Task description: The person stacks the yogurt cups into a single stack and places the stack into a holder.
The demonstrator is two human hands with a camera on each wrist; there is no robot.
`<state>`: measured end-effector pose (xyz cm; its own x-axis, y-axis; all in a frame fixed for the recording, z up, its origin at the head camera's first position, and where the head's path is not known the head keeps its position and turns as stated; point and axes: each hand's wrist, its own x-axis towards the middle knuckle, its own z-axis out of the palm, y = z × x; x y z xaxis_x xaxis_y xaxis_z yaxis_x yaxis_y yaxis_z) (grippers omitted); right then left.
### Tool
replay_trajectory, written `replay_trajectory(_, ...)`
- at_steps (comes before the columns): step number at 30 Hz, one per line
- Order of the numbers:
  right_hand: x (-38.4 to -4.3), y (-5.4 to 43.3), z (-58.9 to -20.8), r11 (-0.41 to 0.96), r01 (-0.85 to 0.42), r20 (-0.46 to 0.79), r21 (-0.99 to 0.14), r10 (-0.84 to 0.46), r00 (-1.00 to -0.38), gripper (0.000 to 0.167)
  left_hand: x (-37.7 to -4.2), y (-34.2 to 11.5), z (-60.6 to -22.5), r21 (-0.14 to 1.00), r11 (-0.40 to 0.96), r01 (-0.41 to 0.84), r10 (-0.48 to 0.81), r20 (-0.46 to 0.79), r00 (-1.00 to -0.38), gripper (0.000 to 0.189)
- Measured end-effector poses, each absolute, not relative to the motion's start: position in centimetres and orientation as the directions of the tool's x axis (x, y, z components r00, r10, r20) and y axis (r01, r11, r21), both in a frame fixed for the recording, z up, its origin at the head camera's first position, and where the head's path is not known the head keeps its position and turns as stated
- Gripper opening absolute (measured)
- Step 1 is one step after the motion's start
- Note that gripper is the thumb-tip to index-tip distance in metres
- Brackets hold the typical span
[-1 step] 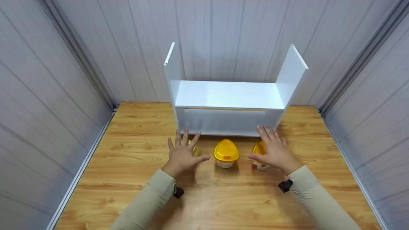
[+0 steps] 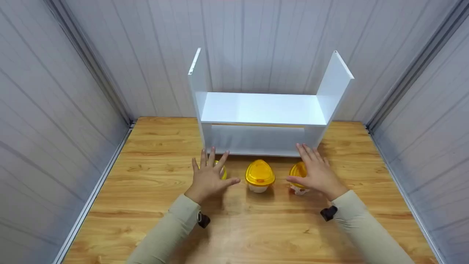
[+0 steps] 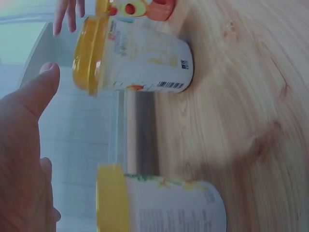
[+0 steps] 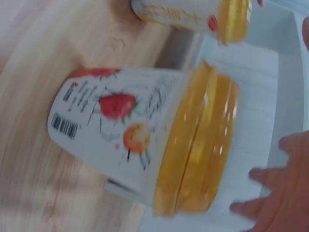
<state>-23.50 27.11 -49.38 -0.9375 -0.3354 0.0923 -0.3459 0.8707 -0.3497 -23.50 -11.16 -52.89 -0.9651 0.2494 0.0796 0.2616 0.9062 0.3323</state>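
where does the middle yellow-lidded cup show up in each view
Head: middle cup, just right of centre, below mid-height.
Left wrist: middle cup, upper part, lying sideways in the picture.
Right wrist: middle cup, top edge, above the bigger-looking right cup.
Shared landmark: white shelf, behind the cups.

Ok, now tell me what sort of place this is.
Probably a small demonstration or recording booth: pale panelled walls enclose a wood-grain surface on three sides, and a white shelf unit stands there with three yellow-lidded cups lined up before it.
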Motion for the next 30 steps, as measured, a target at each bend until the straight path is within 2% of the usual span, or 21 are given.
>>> replay_trajectory(7,-23.5,29.2,-50.5,0.783,-0.342,0.124,-0.52,-0.327,-0.937,0.101,-23.6,-13.3,-53.3,0.369,0.877,0.308,0.255,0.185,-0.949,0.105)
replay_trajectory(11,-23.4,30.3,-51.7,0.739,-0.332,0.137,-0.586,-0.313,-0.94,0.098,-23.6,-14.8,-54.0,0.39,0.868,0.307,0.239,0.213,-0.947,0.108)
replay_trajectory(21,-23.3,31.8,-54.5,0.698,-0.349,0.183,-0.625,-0.304,-0.935,0.094,-22.9,-17.3,-55.8,0.448,0.841,0.304,0.244,0.188,-0.952,0.102)
replay_trajectory(30,-22.9,31.9,-55.3,0.656,-0.274,0.126,-0.704,-0.264,-0.956,0.09,-22.4,-18.6,-57.1,0.498,0.815,0.297,0.227,0.198,-0.954,0.089)
